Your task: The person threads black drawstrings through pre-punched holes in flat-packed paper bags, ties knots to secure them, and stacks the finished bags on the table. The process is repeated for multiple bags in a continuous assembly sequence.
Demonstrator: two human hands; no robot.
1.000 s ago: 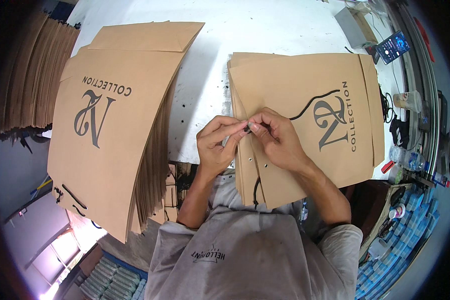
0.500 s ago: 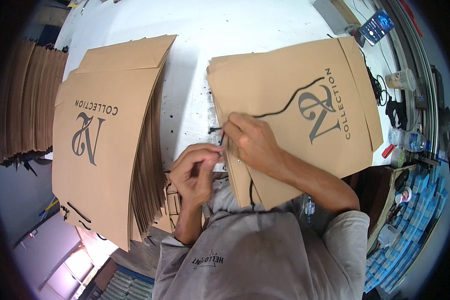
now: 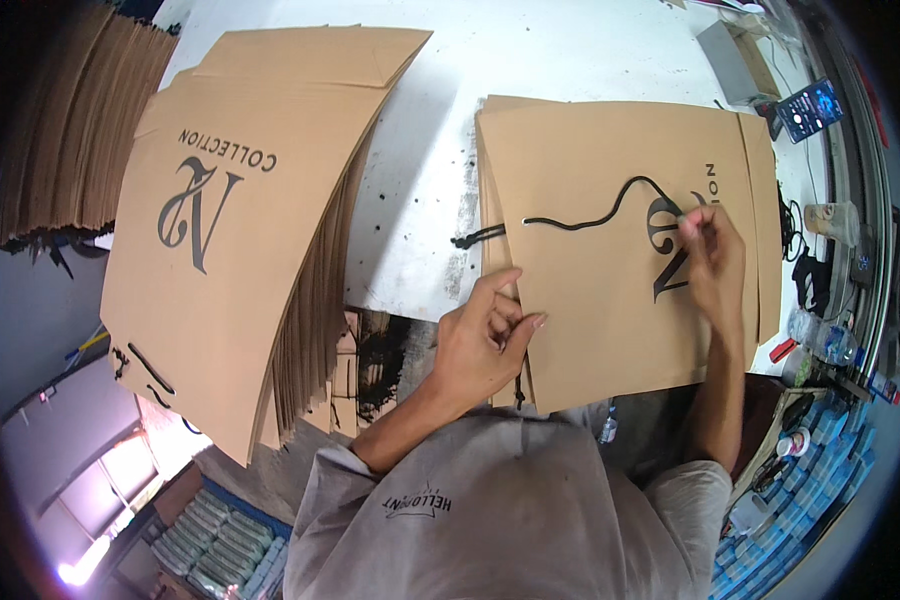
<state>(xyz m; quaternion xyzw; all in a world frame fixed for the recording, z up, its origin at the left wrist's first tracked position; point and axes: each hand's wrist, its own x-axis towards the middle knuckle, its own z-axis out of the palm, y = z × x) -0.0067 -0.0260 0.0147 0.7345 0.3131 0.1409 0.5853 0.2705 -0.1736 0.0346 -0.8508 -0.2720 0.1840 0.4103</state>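
A flat brown paper bag with dark print lies over others on the right of the white table. Through an eyelet near its left edge passes a black cord, which runs wavily across the bag. My right hand is closed, pinching the cord's far end above the print. At the bag's left edge, my left hand grips the edge between thumb and bent fingers. Knotted black cord ends stick out left of that edge. Another short black cord hangs at the near corner.
A thick fanned stack of brown paper bags stands on the left, another stack beyond it. Along the right edge are a phone, a plastic cup and a plastic bottle. Blue-and-white packs lie below right.
My right hand has moved right, drawing the cord across the bag. My left hand has moved right onto the bag's edge. The view has shifted, and the eyelet with the cord now shows.
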